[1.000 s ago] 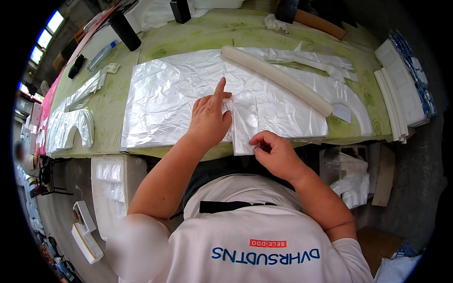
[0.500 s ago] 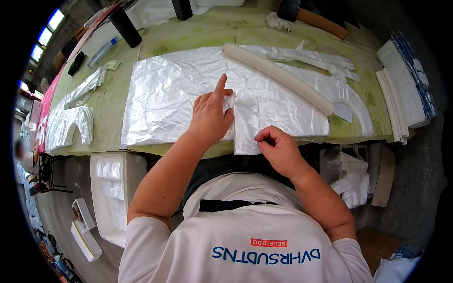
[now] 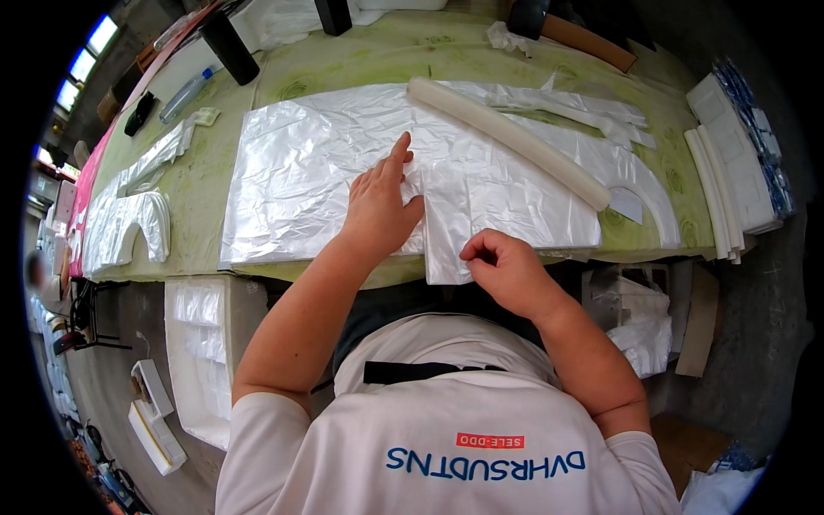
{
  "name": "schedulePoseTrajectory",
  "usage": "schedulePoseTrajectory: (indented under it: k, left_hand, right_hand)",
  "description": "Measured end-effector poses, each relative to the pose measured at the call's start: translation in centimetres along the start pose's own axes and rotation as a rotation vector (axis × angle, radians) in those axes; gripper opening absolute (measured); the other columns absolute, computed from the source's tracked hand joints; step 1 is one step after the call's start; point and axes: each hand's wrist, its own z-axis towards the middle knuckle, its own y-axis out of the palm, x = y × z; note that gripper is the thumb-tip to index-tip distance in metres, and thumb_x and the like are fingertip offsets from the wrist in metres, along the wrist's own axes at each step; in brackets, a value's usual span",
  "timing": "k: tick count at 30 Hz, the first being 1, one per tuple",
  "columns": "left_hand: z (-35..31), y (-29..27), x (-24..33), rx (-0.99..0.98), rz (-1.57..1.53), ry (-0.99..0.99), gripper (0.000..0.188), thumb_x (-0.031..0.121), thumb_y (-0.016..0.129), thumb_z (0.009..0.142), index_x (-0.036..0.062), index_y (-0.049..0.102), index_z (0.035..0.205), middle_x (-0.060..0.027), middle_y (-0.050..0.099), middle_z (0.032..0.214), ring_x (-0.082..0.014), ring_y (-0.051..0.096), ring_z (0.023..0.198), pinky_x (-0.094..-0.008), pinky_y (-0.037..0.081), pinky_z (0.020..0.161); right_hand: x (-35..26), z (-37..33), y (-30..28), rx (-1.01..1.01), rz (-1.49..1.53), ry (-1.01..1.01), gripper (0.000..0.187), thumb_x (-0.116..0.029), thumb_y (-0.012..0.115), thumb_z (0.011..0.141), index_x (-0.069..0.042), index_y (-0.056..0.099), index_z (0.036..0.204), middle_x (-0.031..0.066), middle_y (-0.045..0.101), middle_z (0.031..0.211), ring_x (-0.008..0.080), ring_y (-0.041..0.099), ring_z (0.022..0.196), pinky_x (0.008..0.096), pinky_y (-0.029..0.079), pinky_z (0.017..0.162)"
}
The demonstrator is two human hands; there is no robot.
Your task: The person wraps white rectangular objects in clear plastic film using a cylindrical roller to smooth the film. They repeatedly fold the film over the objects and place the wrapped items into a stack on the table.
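A stack of thin, shiny clear plastic sheets [image 3: 300,172] lies across the table, cut at its right end into curved, strap-like shapes as on disposable aprons. On top of it, a narrow folded plastic sheet [image 3: 446,202] hangs a little over the table's front edge. My left hand [image 3: 378,202] lies on the stack along the fold's left side, its fingers stretched out and pointing away from me. At the fold's lower right corner, my right hand [image 3: 506,268] is closed in a pinch on the edge. A long whitish roll [image 3: 511,142] rests slantwise over the stack beyond my hands.
More cut plastic sheets [image 3: 129,225] lie at the table's left end, near a plastic bottle [image 3: 186,96] and a black cylinder [image 3: 228,48]. White rolls [image 3: 714,193] stand along the right edge. Below the table are a white bin [image 3: 196,360] and a box holding plastic [image 3: 639,330].
The fingers of my left hand have drawn slightly closer together and shifted a little. My right hand has moved very slightly left, still pinching the folded sheet's corner.
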Motion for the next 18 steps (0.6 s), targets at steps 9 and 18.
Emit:
schedulePoseTrajectory:
  k: [9,18]
  left_hand:
    - [-0.6,-0.9,-0.3,0.043,0.019,0.223,0.078,0.01,0.068,0.082,0.0094,0.039,0.155,-0.0153,0.052,0.147,-0.0329,0.055,0.126,-0.0461,0.038,0.112]
    - [-4.4,-2.8,2.8,-0.466,0.235,0.518,0.086,0.023,0.074,0.077,0.0084,0.04,0.154,-0.0124,0.035,0.162,-0.0305,0.029,0.152,-0.0535,0.019,0.125]
  right_hand:
    - [0.1,0.1,0.0,-0.013,-0.026,-0.027,0.015,-0.004,0.06,0.088,0.001,0.067,0.1,0.0096,0.07,0.089,0.0169,0.062,0.08,0.0315,0.052,0.075]
    - [0.0,-0.3,0.2,0.001,-0.023,0.005,0.018,-0.007,0.064,0.087,0.0,0.066,0.104,0.0105,0.069,0.089,0.0166,0.062,0.08,0.0315,0.052,0.075]
